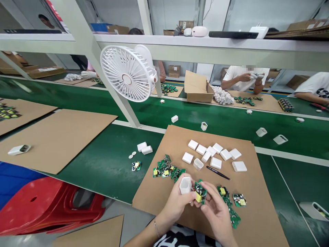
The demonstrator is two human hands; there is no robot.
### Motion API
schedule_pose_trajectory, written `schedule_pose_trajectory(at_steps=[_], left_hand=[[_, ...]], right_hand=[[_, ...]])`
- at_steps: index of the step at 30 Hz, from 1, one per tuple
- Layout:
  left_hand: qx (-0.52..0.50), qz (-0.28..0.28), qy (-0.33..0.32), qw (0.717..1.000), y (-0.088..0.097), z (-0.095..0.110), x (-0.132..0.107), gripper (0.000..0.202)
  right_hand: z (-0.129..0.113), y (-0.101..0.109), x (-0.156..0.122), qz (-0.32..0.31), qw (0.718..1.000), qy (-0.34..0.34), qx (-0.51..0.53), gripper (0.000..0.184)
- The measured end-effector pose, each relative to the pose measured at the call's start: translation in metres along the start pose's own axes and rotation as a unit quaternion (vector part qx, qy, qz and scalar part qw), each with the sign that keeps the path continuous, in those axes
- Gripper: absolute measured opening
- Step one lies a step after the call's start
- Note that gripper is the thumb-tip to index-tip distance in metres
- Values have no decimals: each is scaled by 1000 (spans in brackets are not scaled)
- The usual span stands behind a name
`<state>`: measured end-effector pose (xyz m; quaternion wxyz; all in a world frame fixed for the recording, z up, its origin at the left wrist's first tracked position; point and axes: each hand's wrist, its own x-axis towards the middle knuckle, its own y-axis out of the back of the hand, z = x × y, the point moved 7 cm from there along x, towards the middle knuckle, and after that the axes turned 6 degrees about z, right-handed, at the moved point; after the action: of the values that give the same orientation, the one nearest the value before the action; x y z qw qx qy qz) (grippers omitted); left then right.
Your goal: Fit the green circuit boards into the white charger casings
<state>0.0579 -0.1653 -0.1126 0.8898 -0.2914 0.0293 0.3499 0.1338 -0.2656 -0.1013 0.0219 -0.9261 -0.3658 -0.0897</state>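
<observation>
My left hand [177, 199] is closed around a white plastic charger housing [185, 185], its hollow opening facing up. Close beside it, my right hand [214, 206] grips a green circuit board [200, 192] with a yellow component; the left fingertips touch this board too. The board is outside the housing. Left of my hands lies a heap of circuit boards [166, 168], and more boards [228, 202] lie to the right, with a single one [239, 200] apart. Several white housings [216, 163] are scattered beyond my hands, near black tweezers [218, 172].
A cardboard sheet [253, 171] covers the bench under my hands. Beyond it runs a green conveyor belt [231, 127] carrying white housings. A white fan [127, 77] is fixed to the slanted post. A red stool [33, 202] stands at left. Co-workers sit across the belt.
</observation>
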Motion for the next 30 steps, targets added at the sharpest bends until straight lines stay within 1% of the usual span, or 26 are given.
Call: schedule_pose_trajectory(at_steps=[3,4,5,6,7,8,9,10,11,13,15,18,22,26,30], left_hand=[[-68,5,67,995,-5,-5,1,49],[-70,-4,70,995,-7,-3,1,48],[-53,-20,55,997,-9,1,0,45],[-15,-37,25,999,-10,7,0,42],[44,-49,-19,998,-11,15,0,38],[119,-54,-68,989,-11,23,-1,34],[198,-52,-114,972,-11,31,-2,32],[270,-46,-151,950,-11,37,-4,32],[327,-42,-179,927,-12,43,-5,33],[393,-55,-209,894,-15,48,-7,36],[417,-79,-220,879,-18,50,-9,38],[437,-102,-229,864,-23,51,-10,38],[457,-108,-245,848,-26,54,-12,36],[470,-110,-270,833,-26,57,-13,33],[481,-119,-295,817,-27,57,-16,34]], right_hand=[[-20,3,3,-20,989,121,-86,44],[-26,4,4,-19,982,157,-101,48],[-29,6,5,-14,978,179,-105,50],[-29,9,6,-1,978,184,-97,49],[-27,13,6,18,982,169,-76,47],[-23,17,7,41,988,142,-47,46],[-19,21,6,62,991,114,-13,46],[-17,23,5,77,992,93,20,45],[-16,24,4,83,992,84,46,44],[-20,23,2,69,992,92,61,41],[-23,18,3,36,993,106,46,40],[-24,12,6,-4,993,117,5,42],[-31,5,8,-29,982,171,-69,45],[-45,1,9,-25,962,238,-135,47],[-59,-2,7,-26,926,331,-179,48]])
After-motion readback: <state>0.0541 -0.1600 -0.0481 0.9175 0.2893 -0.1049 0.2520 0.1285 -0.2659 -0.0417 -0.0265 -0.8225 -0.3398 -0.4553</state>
